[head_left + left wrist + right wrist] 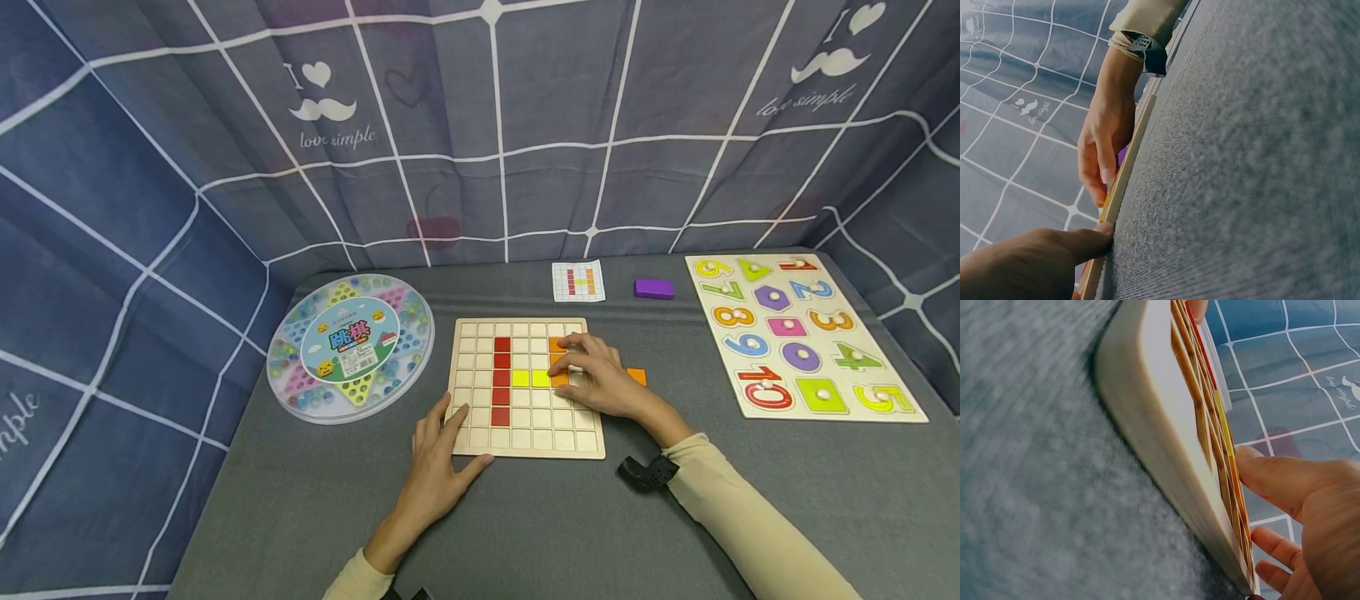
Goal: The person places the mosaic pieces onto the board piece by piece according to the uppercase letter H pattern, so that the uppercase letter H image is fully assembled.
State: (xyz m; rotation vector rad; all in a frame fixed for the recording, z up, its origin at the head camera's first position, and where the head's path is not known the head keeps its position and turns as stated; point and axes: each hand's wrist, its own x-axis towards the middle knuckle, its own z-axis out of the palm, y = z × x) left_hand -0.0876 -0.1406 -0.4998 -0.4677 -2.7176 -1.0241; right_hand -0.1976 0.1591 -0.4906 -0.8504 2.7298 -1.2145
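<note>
A wooden grid board lies flat, with a column of red tiles, two yellow tiles beside it and orange tiles further right. My right hand is over the right part of the board, thumb and index fingertips on either side of an orange tile at the yellow row's end. The rest of the orange column is hidden under this hand. My left hand rests at the board's lower left corner, fingers along the left side, thumb against the front edge.
Another orange piece lies just right of the board. Behind stand a small pattern card and a purple block. A round Chinese checkers box is at left, a number puzzle board at right.
</note>
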